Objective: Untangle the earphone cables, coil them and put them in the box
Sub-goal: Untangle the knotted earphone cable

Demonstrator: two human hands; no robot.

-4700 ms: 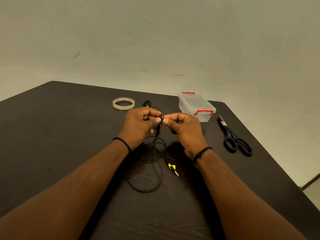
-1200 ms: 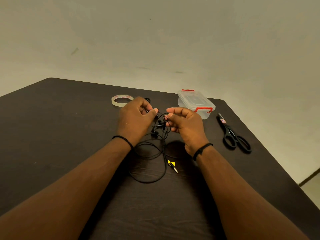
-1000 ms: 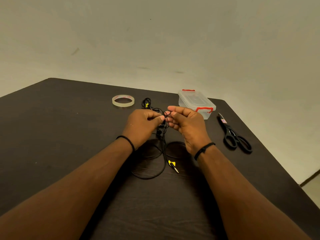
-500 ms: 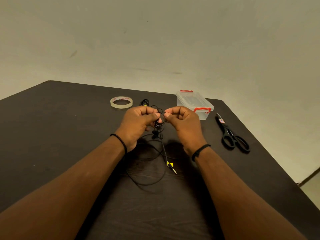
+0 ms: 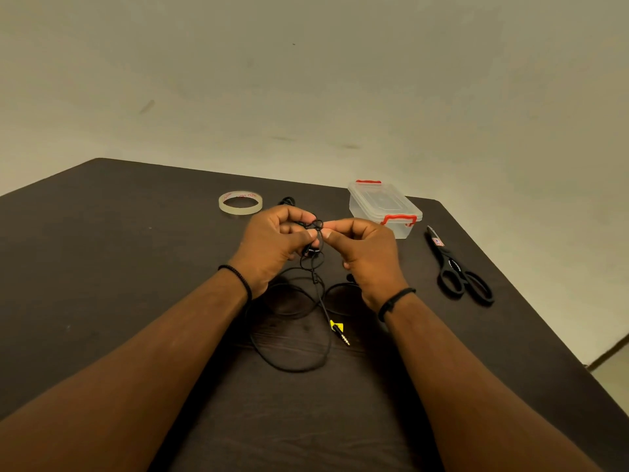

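Note:
A black earphone cable lies in loose loops on the dark table, its jack with a yellow tag pointing toward me. The tangled upper part is lifted off the table between my hands. My left hand and my right hand both pinch the knot of cable with thumb and fingertips. Another bit of black earphone shows behind my left hand. The clear plastic box with red latches stands shut at the far right, apart from both hands.
A roll of clear tape lies at the back, left of the hands. Black scissors lie to the right near the table's right edge. The table's far edge meets a pale wall.
My hands have stayed together at the tangle, shifting their pinch on the knot. The loops on the table have moved slightly. The box, tape and scissors stayed put.

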